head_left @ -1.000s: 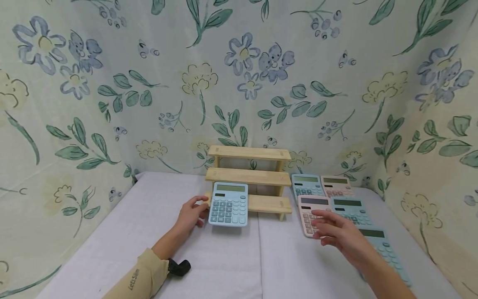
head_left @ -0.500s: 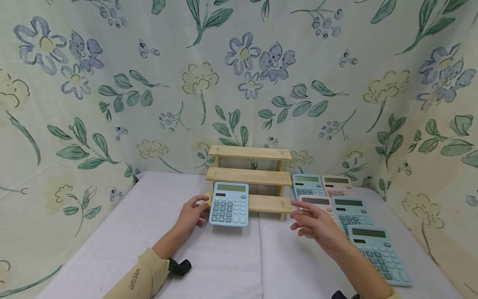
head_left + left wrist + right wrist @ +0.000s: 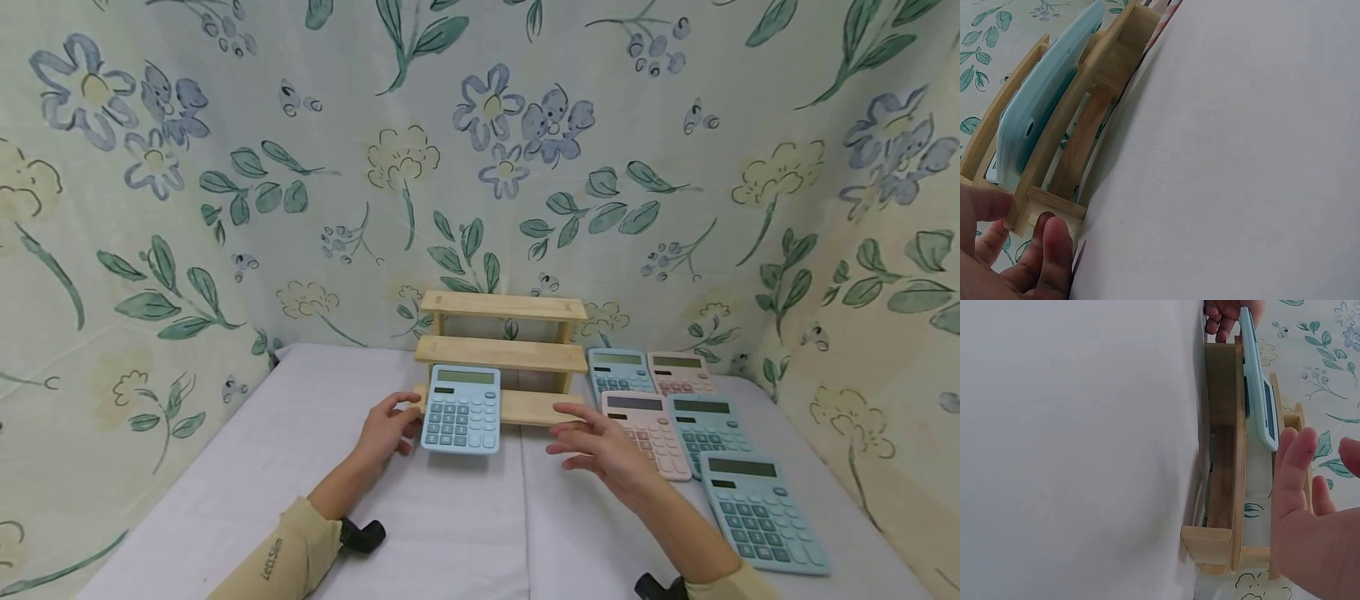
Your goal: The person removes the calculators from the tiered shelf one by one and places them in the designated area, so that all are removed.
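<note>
A light blue calculator [image 3: 461,410] leans upright on the lowest step of a three-step wooden stand [image 3: 502,354], at its left side. The left hand [image 3: 385,432] is at the left end of that step; in the left wrist view its curled fingers [image 3: 1057,240] hold the board's end between them. To the right, the right hand [image 3: 592,446] hovers in front of the step's right end, its fingers spread and nothing in them. In the right wrist view, the right hand [image 3: 1310,519] is apart from the blue calculator [image 3: 1259,381].
Several more calculators lie at the table's right: a pink one [image 3: 656,442], a blue one [image 3: 708,429] and a larger-looking blue one [image 3: 765,512] in front. Behind these lie another blue [image 3: 617,371] and pink calculator [image 3: 681,375]. Floral cloth [image 3: 337,192] hangs behind the white-covered table [image 3: 450,533].
The right hand has moved left, away from the calculators at the right and toward the stand's right end. The left hand and the calculator on the step have stayed in place.
</note>
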Demonstrator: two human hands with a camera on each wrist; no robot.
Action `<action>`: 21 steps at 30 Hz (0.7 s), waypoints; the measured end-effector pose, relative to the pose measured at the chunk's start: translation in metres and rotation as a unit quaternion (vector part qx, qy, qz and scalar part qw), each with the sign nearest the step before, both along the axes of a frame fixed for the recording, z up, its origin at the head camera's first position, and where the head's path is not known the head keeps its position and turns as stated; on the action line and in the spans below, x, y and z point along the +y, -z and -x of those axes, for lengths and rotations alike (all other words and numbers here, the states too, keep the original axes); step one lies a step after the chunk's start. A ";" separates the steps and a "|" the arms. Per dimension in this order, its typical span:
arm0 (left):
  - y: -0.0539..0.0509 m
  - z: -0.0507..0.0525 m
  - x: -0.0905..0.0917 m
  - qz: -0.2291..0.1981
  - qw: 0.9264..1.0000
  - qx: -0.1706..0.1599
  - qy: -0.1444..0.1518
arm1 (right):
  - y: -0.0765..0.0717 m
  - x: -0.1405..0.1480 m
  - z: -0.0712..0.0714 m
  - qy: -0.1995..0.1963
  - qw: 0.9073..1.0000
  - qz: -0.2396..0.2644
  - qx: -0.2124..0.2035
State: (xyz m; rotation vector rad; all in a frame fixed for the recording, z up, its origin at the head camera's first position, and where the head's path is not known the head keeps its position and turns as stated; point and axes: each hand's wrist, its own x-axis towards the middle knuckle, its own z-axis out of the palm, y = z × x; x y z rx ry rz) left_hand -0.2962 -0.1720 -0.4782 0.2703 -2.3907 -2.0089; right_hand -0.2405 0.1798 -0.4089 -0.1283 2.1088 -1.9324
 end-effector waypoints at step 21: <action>-0.001 0.001 0.001 0.003 1.000 -0.002 -0.005 | 0.019 -0.035 0.014 -0.015 0.999 0.037 0.001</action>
